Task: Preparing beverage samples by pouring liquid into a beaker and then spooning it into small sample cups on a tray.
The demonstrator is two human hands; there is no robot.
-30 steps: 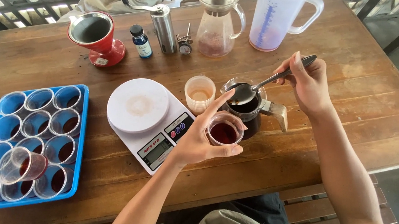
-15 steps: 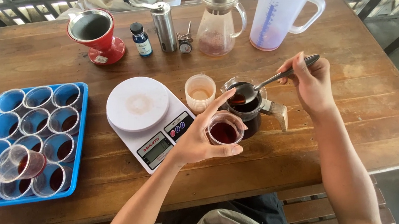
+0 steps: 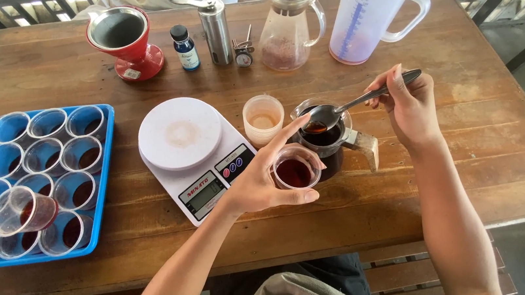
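Spoon over glass server — cup beside

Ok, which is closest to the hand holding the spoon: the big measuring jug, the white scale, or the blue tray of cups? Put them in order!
From the right hand:
1. Measuring jug, just beyond it at the table's far edge.
2. White scale, across to the left, past the dark pot.
3. Blue tray, far left.

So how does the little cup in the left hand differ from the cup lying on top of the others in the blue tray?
The held cup is upright, gripped by the left hand beside the dark pitcher; the tray cup lies tilted on its side across other cups. The held cup's dark liquid sits level at the bottom; the tray cup's has pooled toward one side. Both are small, clear plastic cups holding a little dark reddish liquid.
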